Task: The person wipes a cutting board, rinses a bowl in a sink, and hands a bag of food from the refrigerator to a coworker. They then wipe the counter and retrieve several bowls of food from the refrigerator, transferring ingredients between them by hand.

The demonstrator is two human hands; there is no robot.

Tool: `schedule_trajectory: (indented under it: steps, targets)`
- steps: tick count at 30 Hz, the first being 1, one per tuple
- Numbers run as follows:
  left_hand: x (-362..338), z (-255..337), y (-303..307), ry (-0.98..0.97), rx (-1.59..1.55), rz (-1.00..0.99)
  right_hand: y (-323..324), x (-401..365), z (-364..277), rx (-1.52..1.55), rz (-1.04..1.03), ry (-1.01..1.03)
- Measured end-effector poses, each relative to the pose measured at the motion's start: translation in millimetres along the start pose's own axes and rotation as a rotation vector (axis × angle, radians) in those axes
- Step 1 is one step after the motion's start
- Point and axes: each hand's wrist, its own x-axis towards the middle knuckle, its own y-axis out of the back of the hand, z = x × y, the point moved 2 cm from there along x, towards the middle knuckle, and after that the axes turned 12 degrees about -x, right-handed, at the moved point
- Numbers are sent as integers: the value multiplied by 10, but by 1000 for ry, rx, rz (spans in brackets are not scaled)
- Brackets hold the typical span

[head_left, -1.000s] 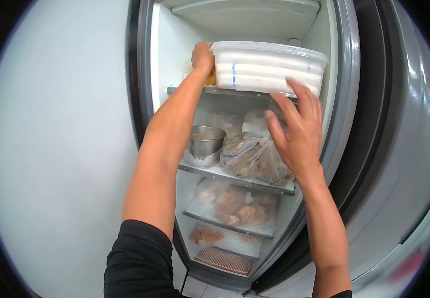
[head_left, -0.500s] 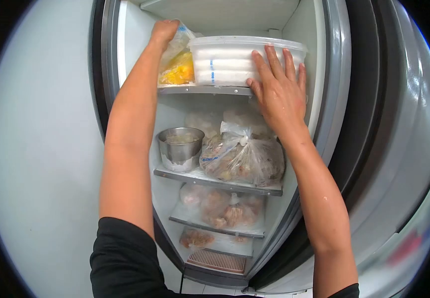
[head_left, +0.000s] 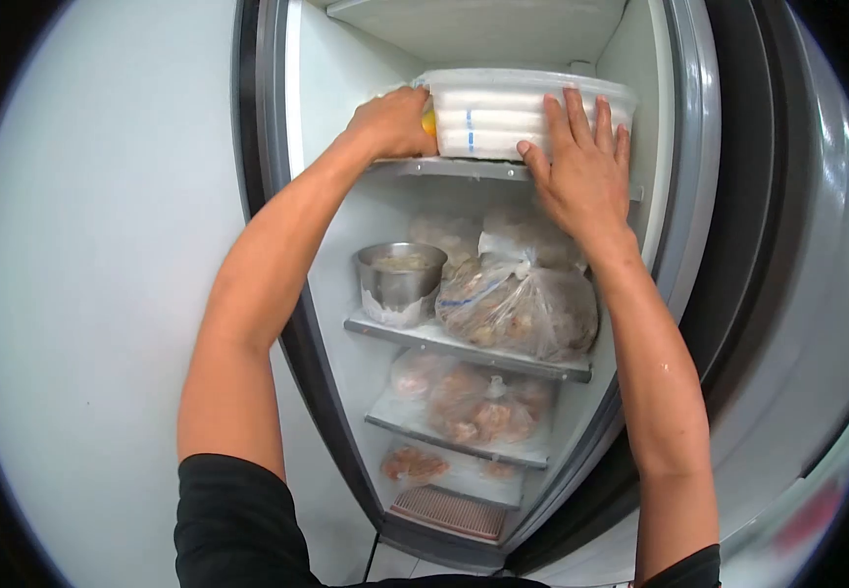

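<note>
The white tub (head_left: 503, 113) sits on the top shelf (head_left: 464, 169), toward its right end, front wall about flush w/ the shelf's front edge. R hand (head_left: 581, 171) is spread wide, palm and fingers flat on the tub's front, holding nothing. L hand (head_left: 390, 122) is curled at the tub's left end over a yellow pack (head_left: 428, 122); can't tell if it grips. Best, I'd judge: press low w/ flat palm so the tub stays level, pack kept clear of its corner. Below, on the middle shelf (head_left: 464, 348): steel bowl (head_left: 400, 274) left, clear bag of food (head_left: 518, 309) right.
</note>
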Motion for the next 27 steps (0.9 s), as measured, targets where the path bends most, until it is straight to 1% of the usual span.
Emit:
schedule_trajectory:
  steps: [1,3,4,6,7,9,10,12,13,15,16,18,20,21,22,24,25,27]
  targets:
    - [-31,-15,-21,4,2,-10,5,-30,-4,7,-9,-1]
    - [22,-34,-7,-67,83,126,-1,-3,46,16,12,14]
    - [42,-56,-35,-76,80,125,-24,3,66,8,10,8]
    - [56,-153,-73,-154,7,354,-81,51,41,0,45,9]
    - [93,-188,-138,-152,5,355,-104,97,44,-1,45,12]
    - [198,-216,-216,-186,17,483,-133,219,63,-7,49,1]
    - [268,-234,-270,-184,12,484,-157,296,68,-11,48,5]
    - [356,-232,-347,-118,83,398,-186,424,77,-54,48,-4]
    - [405,-294,-358,-122,78,396,-210,452,91,-58,46,13]
    - [477,-480,-345,-70,-72,316,-288,528,103,-81,37,17]
    - [541,-518,-337,-76,-67,321,-323,575,108,-98,34,12]
    - [583,-549,-334,62,-87,266,-284,668,63,-132,8,2]
    - [678,-554,-328,91,-84,287,-291,745,38,-164,-24,0]
    - [739,-561,-323,119,-74,312,-321,790,44,-180,-4,-9]
    - [774,-555,-373,118,-74,304,-344,793,46,-197,10,-20]
    - [807,-458,-392,-217,-36,499,-361,821,48,-193,24,-19]
    - [803,-448,-425,-218,-40,496,-360,815,50,-188,38,-23]
    - [731,-282,-340,-156,-181,311,-341,839,72,-206,43,-27]
